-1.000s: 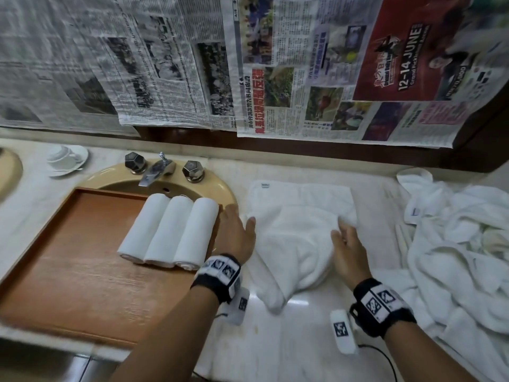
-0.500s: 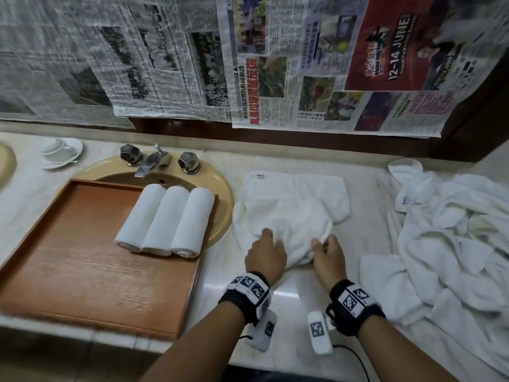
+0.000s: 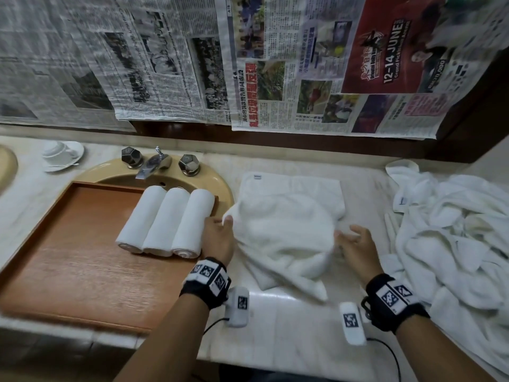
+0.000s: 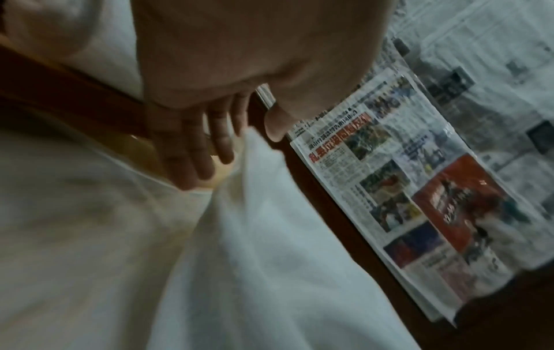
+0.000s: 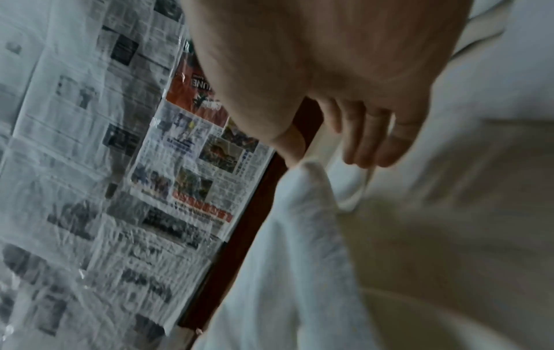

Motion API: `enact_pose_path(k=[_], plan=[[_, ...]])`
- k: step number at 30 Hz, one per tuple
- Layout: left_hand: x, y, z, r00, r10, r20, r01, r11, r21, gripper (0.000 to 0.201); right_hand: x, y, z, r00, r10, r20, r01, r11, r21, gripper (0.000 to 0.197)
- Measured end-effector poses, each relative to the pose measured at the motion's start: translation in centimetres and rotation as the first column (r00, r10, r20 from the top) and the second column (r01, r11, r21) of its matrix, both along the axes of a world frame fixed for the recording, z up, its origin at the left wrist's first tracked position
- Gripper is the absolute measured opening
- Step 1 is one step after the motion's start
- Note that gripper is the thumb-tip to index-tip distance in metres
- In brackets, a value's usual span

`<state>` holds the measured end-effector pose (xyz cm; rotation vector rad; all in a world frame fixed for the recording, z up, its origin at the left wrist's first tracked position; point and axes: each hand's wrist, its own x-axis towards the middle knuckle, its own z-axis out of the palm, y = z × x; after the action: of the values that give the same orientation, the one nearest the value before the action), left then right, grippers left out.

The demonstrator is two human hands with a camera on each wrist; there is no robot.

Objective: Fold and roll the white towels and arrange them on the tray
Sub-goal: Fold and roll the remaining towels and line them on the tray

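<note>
head: above, facing down – counter | wrists: close, along fingers – all share newspapers (image 3: 275,64)

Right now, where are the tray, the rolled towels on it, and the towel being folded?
tray (image 3: 68,257), head view, bare wooden floor.
rolled towels (image 3: 168,219), head view, middle roll of three.
towel being folded (image 3: 283,230), head view, raised middle between the hands.
</note>
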<state>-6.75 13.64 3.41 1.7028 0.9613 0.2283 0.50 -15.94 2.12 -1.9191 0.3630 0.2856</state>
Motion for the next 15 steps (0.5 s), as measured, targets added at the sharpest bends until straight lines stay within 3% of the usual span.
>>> enact_pose_path(k=[2,4,7,9,13,15], plan=[[-1.8,-0.5,-0.1,0.996,-0.055,-0.07,0.062,0.994,0.094,0.037,-1.3,-0.7,-1.3,0.979,0.137,-0.151,-0.155,0.981,-0.117,0.068],[-3.0,-1.9,-0.8,0.962,-0.188,-0.199,0.217,0.967,0.136,0.039,-2.9,-0.5,-2.3,0.948,0.233,-0.217,-0.276,0.941,-0.195,0.061],[-2.9,-4.4,-2.0,0.779,-0.427,-0.459,0.495,0.868,0.032,0.072,-4.7,1.4,-2.4,0.937,0.295,-0.186,-0.311,0.948,-0.063,0.056],[-2.3,-5.7,-2.2,0.708,-0.449,-0.546,0.557,0.83,0.039,0.074,-5.2,3.2,-2.3,0.939,0.315,-0.14,-0.324,0.945,-0.043,0.047],[-1.3,-6.8,-2.2,0.732,-0.378,-0.567,0.523,0.845,0.112,0.056,-5.6,6.2,-2.0,0.962,0.271,0.037,-0.264,0.955,-0.133,0.007],[-1.2,-6.7,-2.3,0.788,-0.364,-0.497,0.461,0.884,0.083,0.046,-5.7,7.0,-1.5,0.971,0.21,0.11,-0.202,0.976,-0.082,0.007]])
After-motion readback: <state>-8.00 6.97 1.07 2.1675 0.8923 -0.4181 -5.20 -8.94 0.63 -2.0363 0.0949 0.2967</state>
